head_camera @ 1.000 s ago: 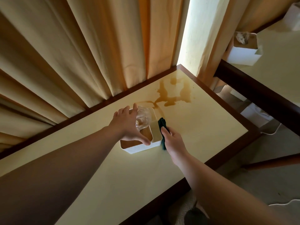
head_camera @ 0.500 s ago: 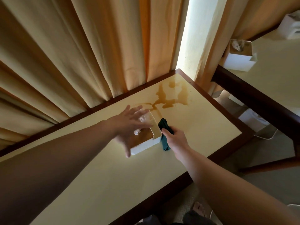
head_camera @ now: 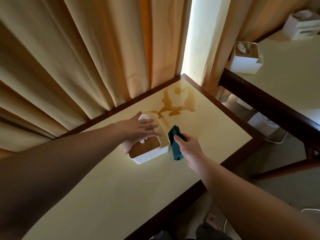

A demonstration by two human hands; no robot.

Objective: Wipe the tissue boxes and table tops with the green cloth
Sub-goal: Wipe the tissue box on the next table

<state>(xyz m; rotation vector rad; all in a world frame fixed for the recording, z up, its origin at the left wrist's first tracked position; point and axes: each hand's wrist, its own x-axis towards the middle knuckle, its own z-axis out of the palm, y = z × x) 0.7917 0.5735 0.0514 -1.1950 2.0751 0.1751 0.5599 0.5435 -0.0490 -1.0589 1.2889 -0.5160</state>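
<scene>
The left hand (head_camera: 138,131) has its fingers straight and spread over the top of the white tissue box (head_camera: 149,154); whether they touch it cannot be told. The right hand (head_camera: 189,148) grips the folded green cloth (head_camera: 175,144) just beside the box's right side, on the cream table top (head_camera: 121,187). A brown spill (head_camera: 174,105) lies beyond.

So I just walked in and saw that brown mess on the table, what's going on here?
A person is cleaning. Their right hand grips a green cloth against the side of a white tissue box, while the left hand lies open over the box's top. The brown spill beyond the box, near the table's far corner, has not been wiped yet. Two more tissue boxes sit on the neighbouring table.
</scene>
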